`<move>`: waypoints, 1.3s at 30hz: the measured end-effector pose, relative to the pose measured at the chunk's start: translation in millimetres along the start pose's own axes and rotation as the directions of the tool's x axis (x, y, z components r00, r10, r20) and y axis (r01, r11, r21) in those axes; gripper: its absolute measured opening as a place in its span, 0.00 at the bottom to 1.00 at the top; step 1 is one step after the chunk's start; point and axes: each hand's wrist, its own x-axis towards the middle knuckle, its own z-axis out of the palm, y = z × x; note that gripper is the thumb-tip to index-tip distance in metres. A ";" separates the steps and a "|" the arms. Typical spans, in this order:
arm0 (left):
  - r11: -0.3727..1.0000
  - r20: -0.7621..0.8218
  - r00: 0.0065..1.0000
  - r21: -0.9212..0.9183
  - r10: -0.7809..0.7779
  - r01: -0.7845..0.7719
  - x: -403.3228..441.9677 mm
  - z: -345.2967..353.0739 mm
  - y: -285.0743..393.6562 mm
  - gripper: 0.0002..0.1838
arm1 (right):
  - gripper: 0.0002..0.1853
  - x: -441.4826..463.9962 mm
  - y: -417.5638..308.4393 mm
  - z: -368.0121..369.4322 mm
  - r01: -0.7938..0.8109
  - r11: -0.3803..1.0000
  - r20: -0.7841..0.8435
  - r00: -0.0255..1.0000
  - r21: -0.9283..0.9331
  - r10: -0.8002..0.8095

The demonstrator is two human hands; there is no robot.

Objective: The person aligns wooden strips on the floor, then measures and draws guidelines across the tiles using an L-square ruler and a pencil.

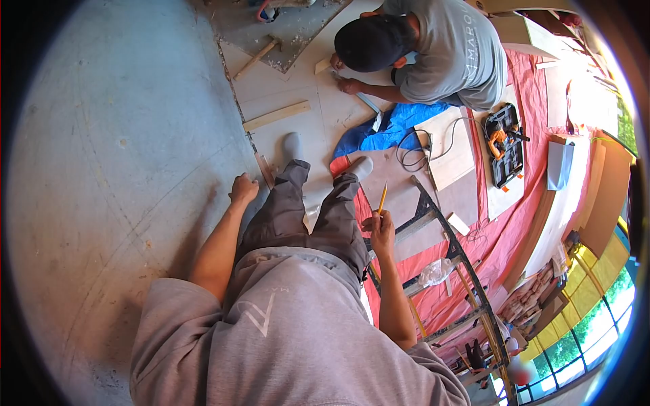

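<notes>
My left hand (244,189) is beside the grey wall (122,169), close to my knee, with its fingers curled; whether it holds anything is hidden. In my right hand (381,233) a yellow pencil (384,198) is gripped, pointing up and away from me, next to my other thigh. Just past my left hand lies a narrow wood strip (265,170). Farther ahead, a pale wooden board piece (277,116) rests on the floor near the wall.
A co-worker (433,54) bends over the floor ahead. A hammer (256,59), blue tarp (399,127), black cable (433,145) and open tool case (504,145) lie around. A black ladder (467,260) stands at my right.
</notes>
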 end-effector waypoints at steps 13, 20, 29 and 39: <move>0.999 -0.001 1.000 0.047 0.005 -0.005 7.9 7.8 7.9 0.30 | 0.10 0.4 -0.3 -7.0 0.022 0.998 -0.018 1.000 -0.055 -0.023; 0.998 -0.008 1.000 0.054 -0.017 0.017 -5.5 -7.6 10.4 0.29 | 0.11 -10.9 36.6 -37.3 -0.048 0.998 -0.093 0.994 0.027 0.050; 0.980 -0.067 0.994 0.189 0.082 -0.068 -13.6 -31.8 -7.1 0.26 | 0.14 -80.3 174.7 -88.8 -0.375 0.919 -0.056 0.927 -0.120 0.371; 0.977 -0.119 0.985 0.190 0.124 -0.100 -20.8 -45.8 -5.1 0.26 | 0.11 -100.0 210.6 -97.4 -0.473 0.843 -0.072 0.860 0.254 0.505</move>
